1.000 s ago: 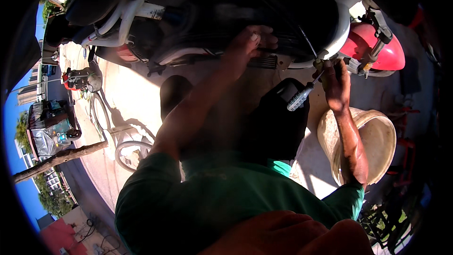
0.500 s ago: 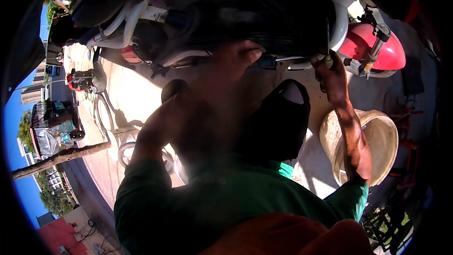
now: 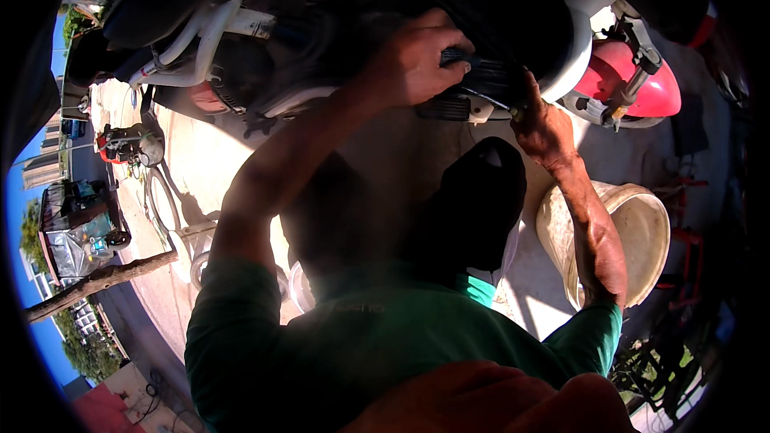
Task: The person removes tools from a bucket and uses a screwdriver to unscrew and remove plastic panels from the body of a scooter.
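Note:
In front of me a scooter lies across the view, with its black floor section [image 3: 353, 24] in the middle and a red front fender [image 3: 609, 72] at the right. Over the floor section, my left hand [image 3: 421, 60] has its fingers curled round the end of a black ribbed panel [image 3: 493, 76]. My right hand [image 3: 545, 130] is closed round a screwdriver [image 3: 486, 99], its thin metal shaft pointing left along the panel's lower edge. Whether the tip touches the panel is too small to tell.
A dirty white bucket [image 3: 642, 248] stands on its side or tilted beside my right forearm. My dark-clad knees [image 3: 473, 200] are below the scooter. At the left are a wooden pole [image 3: 104, 279], a parked three-wheeler [image 3: 80, 228] and a bicycle wheel [image 3: 163, 196].
My left hand has moved up and right onto the black ribbed panel. My right hand has shifted slightly left and down, and the screwdriver has swung from pointing up to pointing left.

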### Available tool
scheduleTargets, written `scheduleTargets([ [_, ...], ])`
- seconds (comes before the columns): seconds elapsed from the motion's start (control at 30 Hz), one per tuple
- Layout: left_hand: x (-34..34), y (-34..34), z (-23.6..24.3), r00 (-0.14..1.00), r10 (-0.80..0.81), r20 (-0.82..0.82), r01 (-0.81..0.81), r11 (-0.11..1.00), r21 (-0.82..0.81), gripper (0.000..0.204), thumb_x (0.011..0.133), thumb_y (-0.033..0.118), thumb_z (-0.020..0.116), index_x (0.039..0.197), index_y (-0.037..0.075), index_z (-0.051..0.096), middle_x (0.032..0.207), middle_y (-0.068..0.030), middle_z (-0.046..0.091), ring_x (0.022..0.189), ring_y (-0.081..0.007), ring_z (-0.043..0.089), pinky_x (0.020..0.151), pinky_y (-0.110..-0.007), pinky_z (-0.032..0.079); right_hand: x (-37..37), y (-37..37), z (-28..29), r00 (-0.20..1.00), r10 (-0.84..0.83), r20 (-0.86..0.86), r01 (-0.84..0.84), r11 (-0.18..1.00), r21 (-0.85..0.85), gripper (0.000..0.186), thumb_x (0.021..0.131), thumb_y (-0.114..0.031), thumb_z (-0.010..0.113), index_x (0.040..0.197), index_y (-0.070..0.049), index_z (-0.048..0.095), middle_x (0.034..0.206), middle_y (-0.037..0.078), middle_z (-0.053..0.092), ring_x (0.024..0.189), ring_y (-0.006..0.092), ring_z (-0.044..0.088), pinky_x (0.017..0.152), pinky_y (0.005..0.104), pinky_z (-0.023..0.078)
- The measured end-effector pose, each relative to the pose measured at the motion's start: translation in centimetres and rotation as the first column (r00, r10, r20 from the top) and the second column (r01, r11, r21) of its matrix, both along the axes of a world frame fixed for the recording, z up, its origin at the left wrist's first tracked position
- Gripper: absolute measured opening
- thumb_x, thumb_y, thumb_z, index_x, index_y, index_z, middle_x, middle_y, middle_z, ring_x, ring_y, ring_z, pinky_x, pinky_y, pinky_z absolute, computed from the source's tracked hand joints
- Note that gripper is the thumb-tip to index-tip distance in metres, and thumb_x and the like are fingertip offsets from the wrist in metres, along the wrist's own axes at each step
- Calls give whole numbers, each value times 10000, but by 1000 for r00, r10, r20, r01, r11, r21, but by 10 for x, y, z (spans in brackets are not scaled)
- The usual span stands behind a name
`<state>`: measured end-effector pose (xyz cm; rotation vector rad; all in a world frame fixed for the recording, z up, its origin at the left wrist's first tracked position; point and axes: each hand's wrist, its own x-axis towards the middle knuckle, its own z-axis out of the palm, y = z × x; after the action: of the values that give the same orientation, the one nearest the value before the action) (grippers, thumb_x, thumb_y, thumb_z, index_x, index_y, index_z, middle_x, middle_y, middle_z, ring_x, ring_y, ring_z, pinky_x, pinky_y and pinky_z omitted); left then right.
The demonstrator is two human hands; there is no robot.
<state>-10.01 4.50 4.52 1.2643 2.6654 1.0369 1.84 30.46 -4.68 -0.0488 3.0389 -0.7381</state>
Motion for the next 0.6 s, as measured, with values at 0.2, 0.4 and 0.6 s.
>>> scheduleTargets([
  [0.2,-29,16,17,973,-220,-76,201,960,-196,304,868,264,743,1103,72,735,1075,-130,612,1041,-312,641,890,-431,541,-11,2,-1,997,-9,76,5,999,51,980,801,-131,729,1639,-138,220,913,276,718,824,479,699,742,533,552],
  [0.4,-33,41,50,982,-190,-4,175,909,-379,345,858,328,685,1060,51,727,1062,-166,624,1051,-351,634,891,-467,528,-15,3,11,997,-15,80,15,1000,0,939,804,-129,719,1625,-126,264,954,303,714,890,495,696,789,539,553],
  [0.6,-32,74,69,982,-174,73,187,848,-496,321,830,279,683,974,-2,740,1008,-196,684,986,-364,676,870,-463,538,-14,3,7,1000,10,23,-9,999,-43,908,811,-124,708,1617,-119,291,961,306,713,931,494,698,825,522,561],
])
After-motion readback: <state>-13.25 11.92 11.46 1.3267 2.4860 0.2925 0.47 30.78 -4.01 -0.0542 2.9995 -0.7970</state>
